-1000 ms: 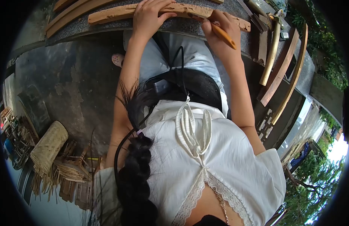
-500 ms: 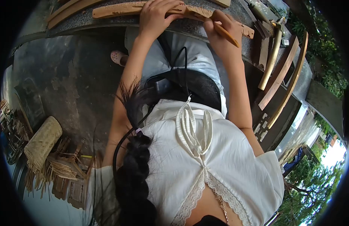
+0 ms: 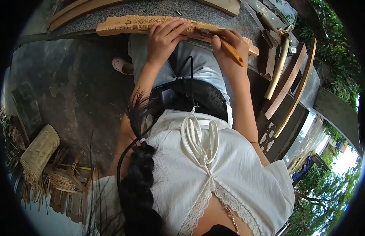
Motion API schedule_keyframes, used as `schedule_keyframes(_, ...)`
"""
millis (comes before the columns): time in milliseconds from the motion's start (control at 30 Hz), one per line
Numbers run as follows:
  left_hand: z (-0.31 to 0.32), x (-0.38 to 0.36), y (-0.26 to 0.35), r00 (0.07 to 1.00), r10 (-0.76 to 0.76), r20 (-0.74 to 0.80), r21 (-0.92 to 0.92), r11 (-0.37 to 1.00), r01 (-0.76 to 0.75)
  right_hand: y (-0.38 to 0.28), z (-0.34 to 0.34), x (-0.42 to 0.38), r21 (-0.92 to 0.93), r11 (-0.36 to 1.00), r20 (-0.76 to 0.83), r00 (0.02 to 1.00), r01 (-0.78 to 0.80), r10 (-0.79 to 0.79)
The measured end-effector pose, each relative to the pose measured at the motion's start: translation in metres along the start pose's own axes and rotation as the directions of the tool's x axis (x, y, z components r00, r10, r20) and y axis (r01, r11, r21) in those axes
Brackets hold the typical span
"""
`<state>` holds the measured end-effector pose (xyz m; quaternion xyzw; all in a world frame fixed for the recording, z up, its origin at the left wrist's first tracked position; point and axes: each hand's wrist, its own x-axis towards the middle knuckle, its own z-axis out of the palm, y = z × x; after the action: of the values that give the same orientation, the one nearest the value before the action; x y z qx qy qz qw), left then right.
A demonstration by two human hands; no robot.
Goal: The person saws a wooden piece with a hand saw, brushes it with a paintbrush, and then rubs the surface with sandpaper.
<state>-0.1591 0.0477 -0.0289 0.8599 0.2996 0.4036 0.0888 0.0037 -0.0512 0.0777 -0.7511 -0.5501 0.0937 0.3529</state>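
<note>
Carved wood (image 3: pixel 123 24) lies across the granite slab (image 3: pixel 158 8) just beyond our knees, its long axis running from well out past our left hand (image 3: pixel 163 37) to a short way past our right hand (image 3: pixel 226 49). The left end is squared off and sticks out free; the right end dips a little nearer to us, so the piece sits at a slight slant, not square to the slab's edge. Its worked face, ribbed with fine cuts, is turned upward.

Our left hand lies flat on the piece with fingers spread and pressing down, which we judge is there to pin it against the stone. Our right hand is closed round a carving tool (image 3: pixel 231 51) with an orange handle; the handle slants back toward our right forearm and the working end, mostly hidden by the fingers, meets the wood just beside the left fingertips. The two hands are near each other but not touching, each on its own stretch of the wood.

Beyond our right hand, leaning at the slab's corner, are a pale bamboo length (image 3: pixel 277 65) and two curved wooden slats (image 3: pixel 295 80). Past our left hand, further along the slab, lie more long slats (image 3: pixel 78 11). Well out to our left and behind, on the ground, a woven basket (image 3: pixel 38 151) lies on its side beside loose bamboo strips (image 3: pixel 60 179).
</note>
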Motion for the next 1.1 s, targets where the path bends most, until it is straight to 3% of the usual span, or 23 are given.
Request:
schedule_keyframes(100,0.001,-0.002,0.002,0.999,-0.04,-0.014,-0.043,0.998,0.04,0.023,-0.04,-0.006,-0.115,0.97,-0.06,0.976,-0.214,0.208)
schedule_keyframes(133,0.003,-0.002,0.0,0.999,-0.034,-0.022,-0.048,0.998,0.033,0.046,-0.053,-0.011,-0.167,0.967,-0.107,0.979,-0.19,0.174)
schedule_keyframes(200,0.005,-0.003,-0.001,0.999,-0.029,-0.032,-0.054,0.998,0.027,0.058,-0.071,-0.014,-0.127,0.927,-0.153,0.93,-0.354,0.334)
schedule_keyframes(300,0.004,-0.003,-0.001,0.999,-0.027,-0.033,-0.035,0.999,0.026,0.038,-0.05,-0.012,-0.168,0.957,-0.139,0.967,-0.236,0.214)
schedule_keyframes(333,0.002,-0.003,0.001,0.999,-0.026,-0.031,-0.028,0.999,0.026,0.02,-0.034,-0.008,-0.063,0.975,-0.096,0.974,-0.212,0.206)
schedule_keyframes(467,-0.002,-0.002,0.001,1.0,-0.028,-0.012,-0.004,1.0,0.028,-0.006,0.011,-0.007,0.047,0.998,0.011,1.0,0.028,-0.029)
schedule_keyframes(533,-0.001,-0.002,0.0,0.999,-0.031,-0.042,-0.025,0.999,0.03,0.004,-0.006,-0.009,-0.05,0.997,0.01,0.998,-0.063,0.064)
schedule_keyframes(667,0.004,-0.004,0.0,0.995,-0.053,-0.086,-0.061,0.997,0.048,0.049,-0.061,-0.021,-0.15,0.947,-0.153,0.953,-0.284,0.262)
schedule_keyframes(800,0.005,-0.005,-0.002,0.996,-0.061,-0.069,-0.064,0.996,0.057,0.034,-0.042,-0.022,-0.147,0.967,-0.177,0.967,-0.21,0.183)
schedule_keyframes(933,0.001,-0.004,-0.001,0.997,-0.069,-0.036,-0.04,0.997,0.067,-0.019,0.025,-0.017,0.114,0.993,-0.016,0.999,0.041,-0.039)
schedule_keyframes(967,0.0,-0.005,-0.002,0.998,-0.059,-0.031,-0.041,0.997,0.058,-0.017,0.025,-0.018,0.12,0.992,-0.016,0.999,0.04,-0.038)
schedule_keyframes(1067,0.003,-0.005,-0.004,0.997,-0.057,-0.054,-0.061,0.997,0.053,0.007,0.002,-0.018,0.008,0.998,-0.033,0.997,-0.067,0.067)
schedule_keyframes(1100,0.005,-0.006,-0.002,0.995,-0.068,-0.075,-0.081,0.995,0.062,0.017,-0.018,-0.018,-0.087,0.996,-0.066,0.998,-0.024,0.018)
